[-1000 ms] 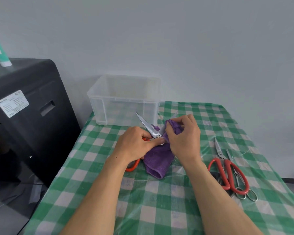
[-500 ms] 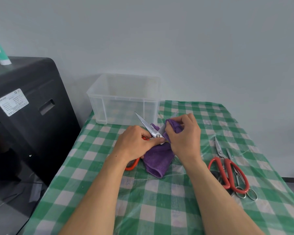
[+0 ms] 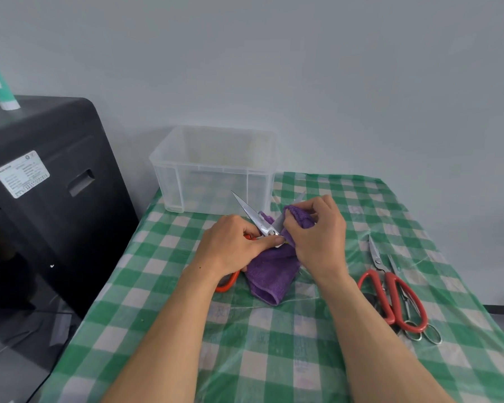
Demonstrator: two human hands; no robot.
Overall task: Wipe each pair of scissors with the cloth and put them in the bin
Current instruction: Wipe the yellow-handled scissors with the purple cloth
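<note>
Scissors (image 3: pixel 252 215) gripped open by left hand (image 3: pixel 233 247); right hand (image 3: pixel 317 234) pinches cloth (image 3: pixel 269 271) near bin (image 3: pixel 216 170)

Even, soft daylight; faint glare on the plastic table cover (image 3: pixel 274 338); wide-angle bending toward nine and three o'clock edges.

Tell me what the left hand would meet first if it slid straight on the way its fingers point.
The left hand points right, at the purple cloth bunched in the right hand. It would probably meet that cloth first; depth is hard to judge.
</note>
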